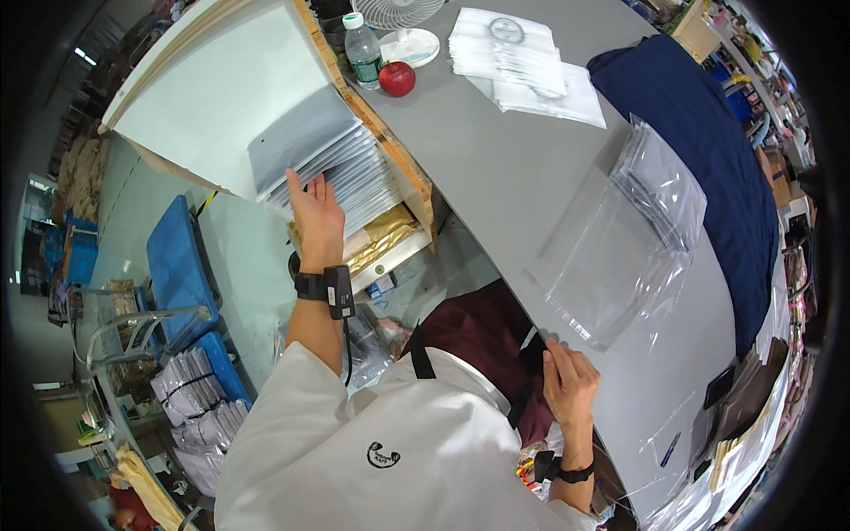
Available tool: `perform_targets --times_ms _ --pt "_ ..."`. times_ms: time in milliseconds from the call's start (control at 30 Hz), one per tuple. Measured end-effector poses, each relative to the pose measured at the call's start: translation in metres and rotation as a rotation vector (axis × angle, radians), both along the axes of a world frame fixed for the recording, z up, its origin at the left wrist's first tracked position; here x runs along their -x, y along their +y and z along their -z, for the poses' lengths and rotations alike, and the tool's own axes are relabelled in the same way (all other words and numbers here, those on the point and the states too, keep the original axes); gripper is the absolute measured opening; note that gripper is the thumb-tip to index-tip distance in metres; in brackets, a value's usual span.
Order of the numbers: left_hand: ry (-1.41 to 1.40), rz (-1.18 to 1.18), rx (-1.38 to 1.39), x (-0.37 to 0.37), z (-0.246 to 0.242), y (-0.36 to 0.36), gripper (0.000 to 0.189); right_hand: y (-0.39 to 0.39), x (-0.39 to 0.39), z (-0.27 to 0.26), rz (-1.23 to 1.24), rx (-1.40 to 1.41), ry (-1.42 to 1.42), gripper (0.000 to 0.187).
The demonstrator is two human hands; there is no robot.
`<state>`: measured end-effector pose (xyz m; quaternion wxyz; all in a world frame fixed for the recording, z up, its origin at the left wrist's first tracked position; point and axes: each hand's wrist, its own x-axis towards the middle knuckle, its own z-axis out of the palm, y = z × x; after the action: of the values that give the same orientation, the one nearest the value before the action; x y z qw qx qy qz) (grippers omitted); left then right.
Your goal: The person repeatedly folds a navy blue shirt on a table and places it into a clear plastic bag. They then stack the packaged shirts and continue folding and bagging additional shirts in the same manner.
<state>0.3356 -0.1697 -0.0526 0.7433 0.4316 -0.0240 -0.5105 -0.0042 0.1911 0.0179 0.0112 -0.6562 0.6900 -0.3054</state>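
My left hand is palm up, fingers apart, against the near edges of a stack of flat plastic-sleeved packages. I cannot tell how firmly its fingertips touch them. The stack lies in an open white-lined box left of the table, with a grey sheet or sleeve at its far side. My right hand rests loosely bent at the edge of the grey table, nothing visible in its fingers. Just beyond it lies a clear plastic bag, partly under a pile of clear bags.
White packages lie at the table's far side, near a red apple, a water bottle and a small fan. Dark blue cloth runs along the right. A pen and phone lie nearer. Bundled packages sit left.
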Motion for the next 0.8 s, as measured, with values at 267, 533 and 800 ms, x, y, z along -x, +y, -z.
perform_targets --times_ms 267,533,800 --pt "0.065 0.070 -0.260 -0.010 0.000 -0.061 0.068 -0.027 -0.025 -0.004 -0.127 0.054 -0.026 0.022" --pt "-0.071 0.117 0.065 0.024 -0.058 0.025 0.058 -0.074 -0.072 -0.004 -0.278 0.063 -0.426 0.027" --pt "0.017 0.667 0.268 0.135 -0.073 0.195 0.057 -0.127 -0.107 -0.015 -0.220 0.027 -1.720 0.094"
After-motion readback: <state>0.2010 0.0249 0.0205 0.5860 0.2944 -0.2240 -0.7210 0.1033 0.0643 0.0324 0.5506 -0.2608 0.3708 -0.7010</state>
